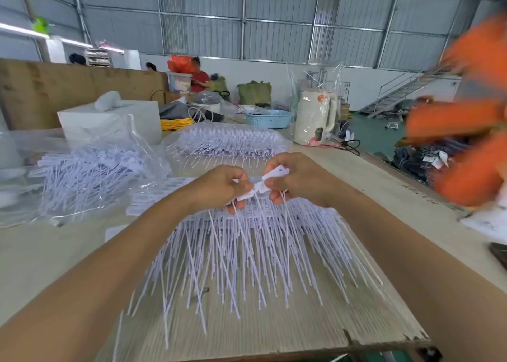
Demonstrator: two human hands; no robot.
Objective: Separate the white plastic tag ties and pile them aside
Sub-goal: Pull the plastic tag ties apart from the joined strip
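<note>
Nearest: loose tag ties (247,252) fanned on the table (274,331), tails toward the person, heads under the hands, probably so one strip can be lifted off the stack at a time. Just above them, left hand (219,187) and right hand (297,179) each pinch an end of one strip of joined tags (270,180), fingers curled on it, held up off the pile; looks like snapping or twisting tags apart. Left, a separated heap in an open clear bag (90,172). Beyond the hands, another bagged batch (227,140), likely unprocessed. Further back a white kettle (315,120) in plastic wrap and a blue basket (269,118). Writing on the table's right edge, too blurred to read; tag print illegible.
</note>
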